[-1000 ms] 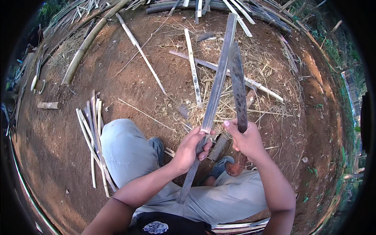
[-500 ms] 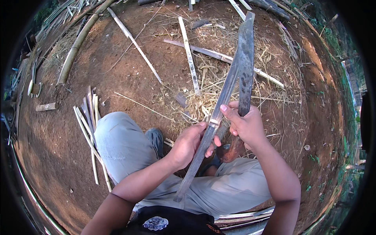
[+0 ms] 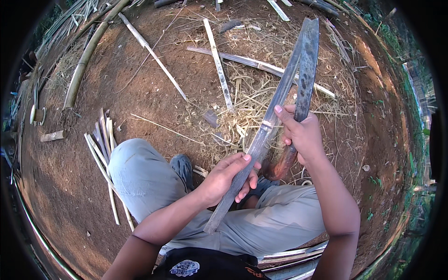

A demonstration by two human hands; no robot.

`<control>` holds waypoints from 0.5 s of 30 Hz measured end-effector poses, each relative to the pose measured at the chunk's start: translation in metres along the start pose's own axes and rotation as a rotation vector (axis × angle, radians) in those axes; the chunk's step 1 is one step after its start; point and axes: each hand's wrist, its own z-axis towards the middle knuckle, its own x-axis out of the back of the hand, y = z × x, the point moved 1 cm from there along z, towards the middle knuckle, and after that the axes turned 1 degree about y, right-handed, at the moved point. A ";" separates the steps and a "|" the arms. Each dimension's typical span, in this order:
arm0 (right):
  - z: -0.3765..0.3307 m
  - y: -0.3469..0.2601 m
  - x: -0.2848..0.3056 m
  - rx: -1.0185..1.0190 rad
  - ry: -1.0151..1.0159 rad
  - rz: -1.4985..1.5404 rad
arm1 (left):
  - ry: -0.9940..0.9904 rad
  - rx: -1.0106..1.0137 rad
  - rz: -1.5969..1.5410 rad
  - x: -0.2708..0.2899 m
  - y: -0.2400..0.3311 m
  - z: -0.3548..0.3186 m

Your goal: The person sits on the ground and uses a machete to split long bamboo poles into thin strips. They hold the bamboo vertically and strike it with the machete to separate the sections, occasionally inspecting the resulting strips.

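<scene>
A long split bamboo strip [image 3: 242, 175], dark grey with a pale node near its middle, slants from my lap up to the far right. My left hand [image 3: 227, 179] is closed around its lower half, thumb along the top face. My right hand [image 3: 302, 137] grips a machete [image 3: 305, 74] low on its dark, spotted blade, just above the reddish-brown wooden handle [image 3: 283, 164]. The right thumb rests against the strip above the node. Blade and strip lie side by side, and their far ends overlap.
Curly bamboo shavings [image 3: 242, 114] cover the dirt before my feet, with several split strips [image 3: 217, 65] across them. A bundle of strips [image 3: 105, 144] lies by my left knee, and more strips [image 3: 294, 259] at my right hip. A bamboo pole [image 3: 88, 56] and short piece [image 3: 53, 136] lie left.
The strip's far end has swung right, closer to the machete tip. My right hand and the machete have moved slightly right and up; my left hand has slid lower along the strip.
</scene>
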 end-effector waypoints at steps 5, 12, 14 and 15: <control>0.016 0.001 0.010 0.044 0.085 -0.010 | 0.055 0.054 0.059 -0.006 -0.005 -0.001; 0.035 0.000 0.028 0.090 0.205 0.006 | 0.062 0.089 0.060 -0.001 -0.010 0.000; 0.042 0.000 0.032 0.102 0.233 0.001 | 0.067 0.093 0.079 -0.001 -0.011 -0.001; 0.045 0.000 0.036 0.115 0.255 0.013 | 0.056 0.098 0.103 -0.001 -0.013 -0.001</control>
